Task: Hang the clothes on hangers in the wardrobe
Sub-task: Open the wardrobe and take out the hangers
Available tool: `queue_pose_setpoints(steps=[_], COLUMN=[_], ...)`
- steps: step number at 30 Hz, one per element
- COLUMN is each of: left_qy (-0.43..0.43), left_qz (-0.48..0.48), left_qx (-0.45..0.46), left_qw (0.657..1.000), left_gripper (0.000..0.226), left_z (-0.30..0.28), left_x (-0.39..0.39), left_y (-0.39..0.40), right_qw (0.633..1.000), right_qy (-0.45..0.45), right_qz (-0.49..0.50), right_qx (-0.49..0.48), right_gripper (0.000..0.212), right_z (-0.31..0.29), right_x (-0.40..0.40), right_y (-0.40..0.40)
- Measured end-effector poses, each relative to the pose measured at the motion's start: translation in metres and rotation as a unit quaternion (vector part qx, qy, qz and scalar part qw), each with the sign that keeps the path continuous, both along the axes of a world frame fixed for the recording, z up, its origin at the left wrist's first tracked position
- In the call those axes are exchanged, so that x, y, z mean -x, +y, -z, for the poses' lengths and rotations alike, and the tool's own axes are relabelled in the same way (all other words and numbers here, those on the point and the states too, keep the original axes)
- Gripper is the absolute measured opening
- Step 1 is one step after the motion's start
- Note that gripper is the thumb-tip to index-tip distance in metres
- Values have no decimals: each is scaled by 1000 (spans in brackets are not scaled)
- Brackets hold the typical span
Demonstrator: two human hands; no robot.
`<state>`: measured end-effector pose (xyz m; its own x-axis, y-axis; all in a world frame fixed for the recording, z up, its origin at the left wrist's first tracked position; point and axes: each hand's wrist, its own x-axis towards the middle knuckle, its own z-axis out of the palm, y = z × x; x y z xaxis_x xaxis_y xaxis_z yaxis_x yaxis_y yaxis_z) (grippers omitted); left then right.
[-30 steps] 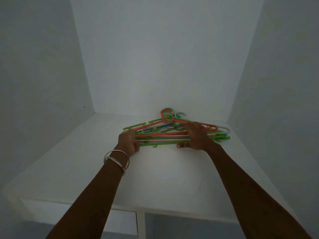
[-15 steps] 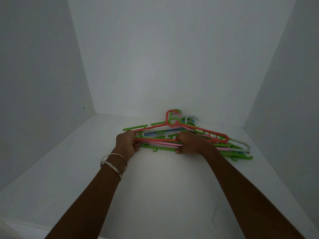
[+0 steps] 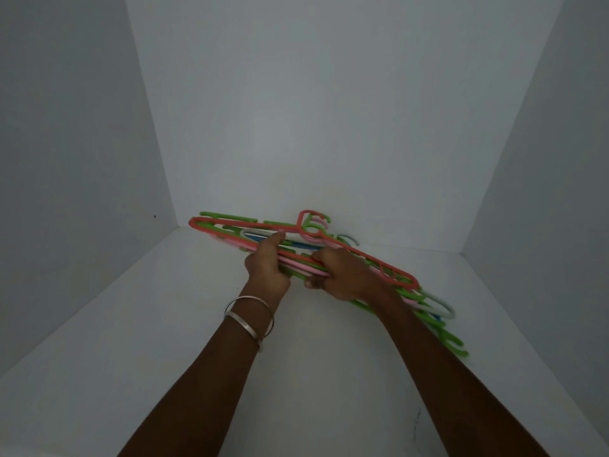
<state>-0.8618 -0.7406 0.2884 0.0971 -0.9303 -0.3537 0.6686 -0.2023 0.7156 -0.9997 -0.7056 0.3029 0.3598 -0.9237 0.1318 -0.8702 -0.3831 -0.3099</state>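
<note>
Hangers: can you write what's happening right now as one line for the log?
step: picking up hangers | left hand: grips bundle of hangers | right hand: grips bundle | place: white shelf | clothes: none in view

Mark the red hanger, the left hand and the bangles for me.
red hanger (image 3: 372, 263), head view, on its right arm.
left hand (image 3: 268, 270), head view, on the back of the hand.
bangles (image 3: 250, 313), head view, on the band across the left wrist.

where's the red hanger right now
In the head view, the red hanger tops the hanger stack on the white shelf, centre, gripped by both the left hand and right hand.
</note>
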Motion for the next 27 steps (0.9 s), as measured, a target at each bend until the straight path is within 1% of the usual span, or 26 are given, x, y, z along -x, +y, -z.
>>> queue_pose_setpoints(steps=[2, 4, 5, 6, 7, 8, 9, 10, 11, 12, 13, 14, 15, 16, 17, 18, 19, 20, 21, 22, 24, 27], left_qy=[33, 54, 60, 66, 69, 72, 79, 88, 94, 98, 98, 98, 98, 99, 97, 94, 91, 90, 83, 79, 72, 55], left_qz=[-31, -15, -10, -7, -8, -9, -12, -14, -19, -22, -28, -30, -33, -33, -36, -43, -48, -57, -63, -70, -69, -59], left_qx=[-16, -13, -7, 3, 18, 33, 43, 52, 57, 65, 67, 69, 73, 77, 81, 80, 71, 62, 55, 53, 49, 73], left_qw=[999, 998, 998, 998, 997, 997, 996, 995, 994, 993, 993, 992, 992, 992, 991, 991, 992, 992, 993, 993, 994, 994], left_gripper=[38, 34, 30, 26, 23, 22, 22, 23, 24, 25, 25, 25, 24, 24, 23, 20, 17, 14, 12, 11, 12, 13], left_z=[-5, -4, -3, -2, -2, -4, -7, -11, -13, -16, -19, -22, -25, -28, -31, -35, -37, -39, -41, -43, -47, -59], left_x=[-2, -6, -9, -10, -13, -16, -18, -19, -20, -22, -24, -25, -28, -30, -34, -37, -39, -44, -47, -53, -64, -90], left_y=[-3, 2, 7, 10, 13, 14, 16, 17, 16, 18, 21, 24, 27, 31, 36, 40, 41, 46, 50, 56, 66, 99], right_qw=[1000, 998, 997, 996, 987, 967, 938, 914, 903, 911, 929, 938, 936, 928, 920, 912, 907, 905, 903, 899, 891, 886], right_qy=[24, 25, -4, -65, -154, -243, -299, -307, -293, -276, -270, -279, -293, -313, -333, -354, -368, -377, -384, -392, -411, -426], right_qz=[-20, -52, -63, -62, -38, -1, 50, 101, 143, 176, 195, 202, 189, 161, 131, 107, 93, 81, 76, 78, 83, 67], right_qx=[-2, -31, -39, -25, 13, 81, 169, 247, 280, 250, 160, 46, -53, -122, -161, -178, -182, -182, -180, -180, -176, -168], right_gripper=[35, 35, 33, 29, 24, 19, 16, 19, 28, 44, 65, 83, 92, 91, 79, 62, 49, 38, 31, 28, 28, 29], right_z=[-2, -9, -13, -18, -22, -24, -26, -28, -30, -30, -31, -30, -28, -27, -27, -28, -27, -29, -31, -33, -37, -43], right_x=[-2, 5, 11, 17, 23, 29, 35, 42, 49, 56, 61, 66, 67, 65, 62, 56, 52, 46, 40, 35, 27, 6], right_y=[5, 10, 12, 15, 17, 18, 18, 19, 20, 20, 23, 24, 28, 33, 38, 43, 46, 51, 56, 60, 66, 93])
